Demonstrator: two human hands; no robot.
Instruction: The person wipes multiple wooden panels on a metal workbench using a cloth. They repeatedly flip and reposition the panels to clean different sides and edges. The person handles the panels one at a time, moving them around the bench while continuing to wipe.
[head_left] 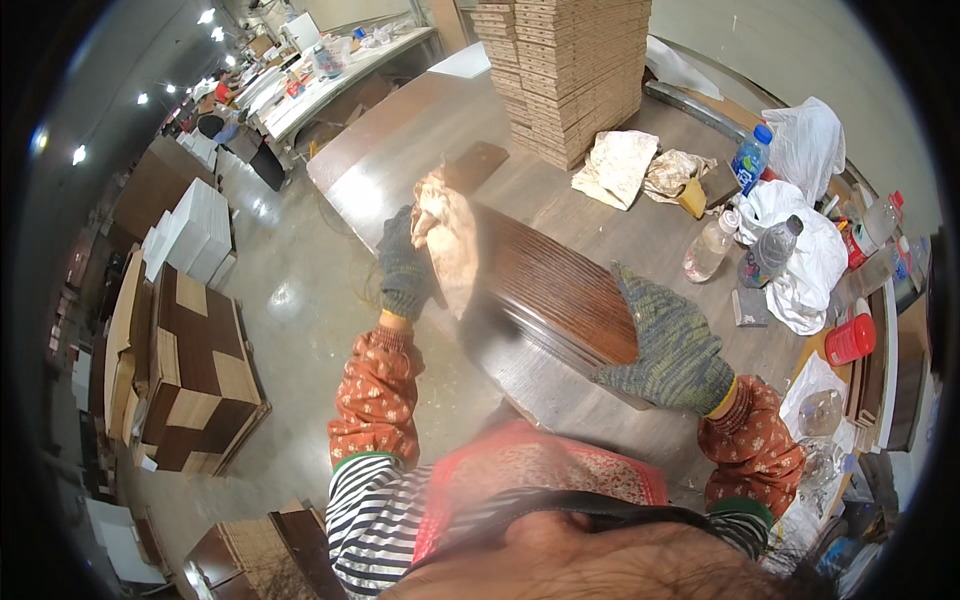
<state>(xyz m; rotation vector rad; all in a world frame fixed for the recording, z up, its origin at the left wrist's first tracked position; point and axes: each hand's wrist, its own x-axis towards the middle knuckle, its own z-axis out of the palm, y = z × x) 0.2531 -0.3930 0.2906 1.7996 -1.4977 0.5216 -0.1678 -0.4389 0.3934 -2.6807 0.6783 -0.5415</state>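
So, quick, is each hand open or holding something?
Left grey-knit-gloved hand: closed, holding a crumpled beige cloth.
Right grey-knit-gloved hand: open, spread against the right end of the grooved brown wooden panel.

Dark-brown streaked panel [555,285], cream cloth [450,235]

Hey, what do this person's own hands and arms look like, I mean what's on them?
The left hand and right hand wear mottled dark grey-green knit gloves with yellow edging at the wrist. Next come rust-orange oversleeves with a small pale floral print, ribbed cuffs and green trim, then black-and-white striped sleeves.
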